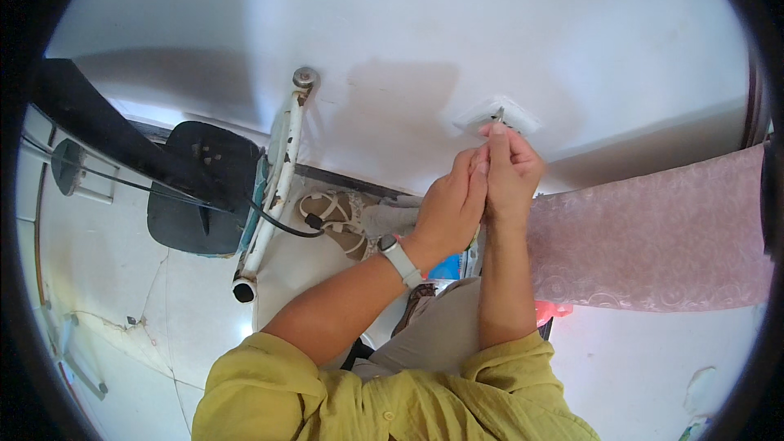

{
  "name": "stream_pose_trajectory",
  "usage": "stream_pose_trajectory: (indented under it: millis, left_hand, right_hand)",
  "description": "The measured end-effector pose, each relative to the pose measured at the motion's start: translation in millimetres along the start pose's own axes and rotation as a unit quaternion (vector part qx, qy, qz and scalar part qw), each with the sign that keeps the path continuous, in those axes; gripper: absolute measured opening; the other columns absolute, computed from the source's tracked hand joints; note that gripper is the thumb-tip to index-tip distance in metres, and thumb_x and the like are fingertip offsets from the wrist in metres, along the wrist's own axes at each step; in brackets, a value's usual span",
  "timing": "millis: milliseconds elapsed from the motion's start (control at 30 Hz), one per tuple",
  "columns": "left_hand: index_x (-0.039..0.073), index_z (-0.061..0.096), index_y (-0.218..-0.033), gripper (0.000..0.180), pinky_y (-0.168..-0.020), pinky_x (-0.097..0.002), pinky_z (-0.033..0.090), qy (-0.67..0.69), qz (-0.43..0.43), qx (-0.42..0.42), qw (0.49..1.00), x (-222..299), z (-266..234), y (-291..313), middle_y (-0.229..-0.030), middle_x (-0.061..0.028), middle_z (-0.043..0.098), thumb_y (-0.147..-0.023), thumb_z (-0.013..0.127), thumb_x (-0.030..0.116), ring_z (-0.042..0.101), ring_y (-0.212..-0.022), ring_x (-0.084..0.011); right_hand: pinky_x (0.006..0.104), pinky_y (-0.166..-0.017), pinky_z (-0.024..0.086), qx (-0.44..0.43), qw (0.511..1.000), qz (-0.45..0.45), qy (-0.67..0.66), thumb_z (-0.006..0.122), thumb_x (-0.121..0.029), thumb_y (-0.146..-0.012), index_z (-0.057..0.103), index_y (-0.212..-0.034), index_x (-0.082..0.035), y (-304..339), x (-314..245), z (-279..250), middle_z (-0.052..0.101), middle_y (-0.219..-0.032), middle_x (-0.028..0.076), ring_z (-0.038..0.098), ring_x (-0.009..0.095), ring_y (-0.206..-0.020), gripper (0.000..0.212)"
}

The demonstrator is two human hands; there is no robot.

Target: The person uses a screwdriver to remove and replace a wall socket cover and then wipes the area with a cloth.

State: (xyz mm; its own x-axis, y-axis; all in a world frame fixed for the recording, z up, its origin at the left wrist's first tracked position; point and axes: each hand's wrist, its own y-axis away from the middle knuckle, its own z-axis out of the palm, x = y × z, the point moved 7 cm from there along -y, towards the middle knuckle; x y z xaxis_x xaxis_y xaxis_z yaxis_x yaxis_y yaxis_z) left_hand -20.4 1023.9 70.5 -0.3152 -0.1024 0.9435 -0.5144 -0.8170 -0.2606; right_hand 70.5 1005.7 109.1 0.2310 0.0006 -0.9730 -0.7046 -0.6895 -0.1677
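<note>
Both my hands are raised together against the white wall [392, 24], in front of a small opening [514, 124] ringed by a rough white patch. My right hand [512, 175] is closed in a pinch at the opening, around a thin metal-coloured piece [500, 114] whose tip shows above the fingertips. What kind of thing it is I cannot make out. Just left of it and lower, my left hand [449, 204] is closed, its thumb and fingers pressed together against the right hand. Whatever it holds is hidden. A light-banded watch [398, 260] sits on the left wrist.
Left stand a chipped white metal frame [282, 171], a black seat-like panel [204, 196] and a dark cable [282, 227]. Sandals [331, 208] lie on the floor by the wall. At right extends a pink patterned padded surface [653, 233], with a red plastic bag [552, 310] below it.
</note>
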Motion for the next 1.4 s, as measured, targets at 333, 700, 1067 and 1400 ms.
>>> stream_pose_trajectory:
  millis: [333,700,1067,1400]
  left_hand:
    - [0.003,0.04,-0.12,0.036,-0.056,-0.0502,0.044,-0.109,0.026,0.031,0.993,9,2,0,-0.075,-0.024,0.06,-0.093,0.038,0.026,0.058,-0.065,-0.0423]
    - [0.006,0.041,-0.122,0.037,-0.053,-0.0484,0.044,-0.217,0.033,-0.009,0.976,-9,21,-8,-0.071,-0.0211,0.06,-0.092,0.039,0.027,0.058,-0.059,-0.0402]
    - [0.007,0.042,-0.123,0.037,-0.058,-0.0461,0.045,-0.226,0.046,-0.027,0.973,1,17,-11,-0.084,-0.0231,0.06,-0.095,0.032,0.03,0.058,-0.07,-0.043]
    - [0.007,0.043,-0.121,0.035,-0.057,-0.0448,0.044,-0.192,0.071,0.021,0.979,-4,-5,-8,-0.081,-0.0222,0.06,-0.095,0.033,0.028,0.058,-0.069,-0.0426]
  right_hand:
    - [0.02,-0.044,0.033,-0.057,0.991,0.023,-0.12,0.045,-0.019,-0.094,0.055,-0.083,0.0,-1,8,0,0.046,-0.055,-0.001,0.041,0.005,-0.048,0.023]
    - [0.0208,-0.043,0.035,-0.023,0.989,-0.064,-0.128,0.043,-0.018,-0.095,0.052,-0.084,-0.001,-10,17,-22,0.045,-0.054,-0.001,0.041,0.006,-0.046,0.022]
    - [0.0205,-0.043,0.034,0.017,0.991,-0.019,-0.131,0.043,-0.015,-0.092,0.055,-0.081,-0.002,-9,25,-21,0.047,-0.055,-0.001,0.043,0.005,-0.048,0.02]
    - [0.0211,-0.046,0.036,-0.001,0.994,-0.073,-0.076,0.046,-0.02,-0.093,0.054,-0.077,-0.001,-5,25,4,0.046,-0.055,-0.002,0.041,0.004,-0.048,0.026]
